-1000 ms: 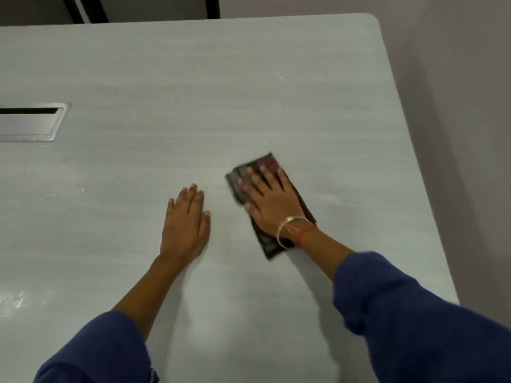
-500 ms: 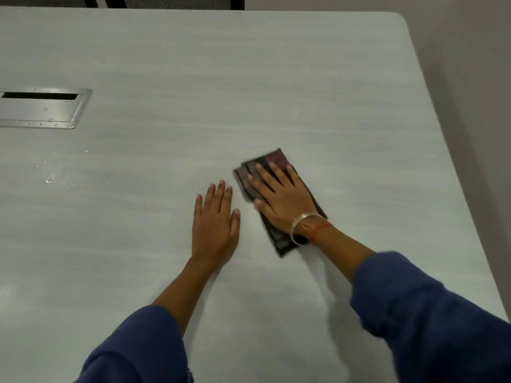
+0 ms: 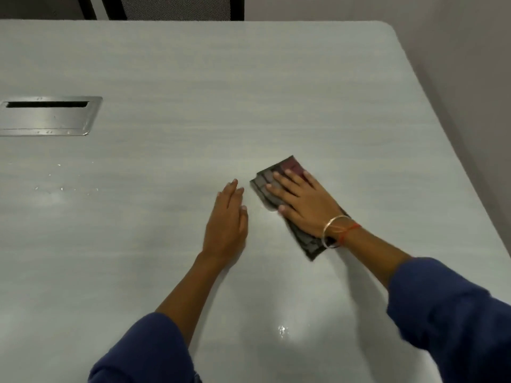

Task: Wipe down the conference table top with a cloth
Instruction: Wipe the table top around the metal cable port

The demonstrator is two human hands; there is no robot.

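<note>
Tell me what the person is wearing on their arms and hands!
The left sleeve and right sleeve are dark blue. Beside the right hand, a thin gold bangle and an orange-red thread circle the wrist. The left hand shows no jewellery.

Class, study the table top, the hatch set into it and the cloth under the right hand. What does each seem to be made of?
Table top: probably laminate, pale grey with faint printed-looking grain streaks and a soft sheen.
Hatch: brushed metal, perhaps aluminium or steel; silvery, with small screws.
Cloth: woven fabric, matte, dark checks with a maroon patch, folded in layers.
</note>
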